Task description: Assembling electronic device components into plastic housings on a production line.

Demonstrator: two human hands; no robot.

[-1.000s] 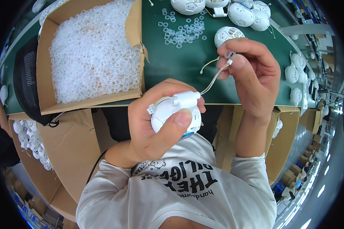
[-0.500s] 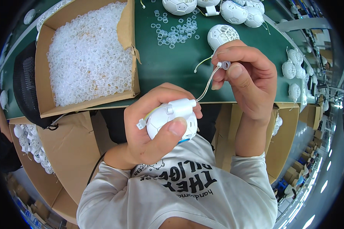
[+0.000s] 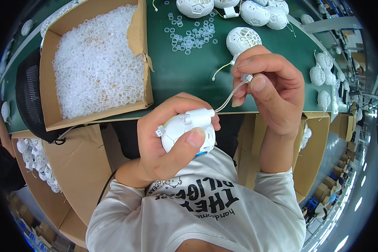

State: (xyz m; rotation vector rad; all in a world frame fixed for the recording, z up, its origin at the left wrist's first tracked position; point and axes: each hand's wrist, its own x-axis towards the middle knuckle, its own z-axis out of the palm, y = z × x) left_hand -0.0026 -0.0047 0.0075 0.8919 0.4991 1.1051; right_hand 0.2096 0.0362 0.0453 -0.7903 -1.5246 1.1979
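My left hand (image 3: 164,138) is closed around a white ball-shaped plastic housing (image 3: 175,133) with a short cylinder (image 3: 198,118) on its upper side, thumb pressed on the front. A small white plug (image 3: 160,131) on a yellowish wire sticks out at the housing's left. From the cylinder's right end a pair of pale wires (image 3: 227,101) runs up to my right hand (image 3: 269,86). Between that hand's thumb and fingers sit a small clear ring (image 3: 244,77) and the wires' white plug (image 3: 249,78), close together. Whether the plug passes through the ring is hard to see.
A cardboard box (image 3: 148,86) full of clear rings stands at the left on the green table (image 3: 180,80). Several loose rings (image 3: 193,38) lie beyond my hands. More white housings (image 3: 243,40) sit at the back and right. Below the table edge, a carton (image 3: 77,168) holds further housings.
The plug on the pale wires has moved from left of the ring to its right side, between my right fingers. The yellowish wire's plug has shifted slightly up and right.
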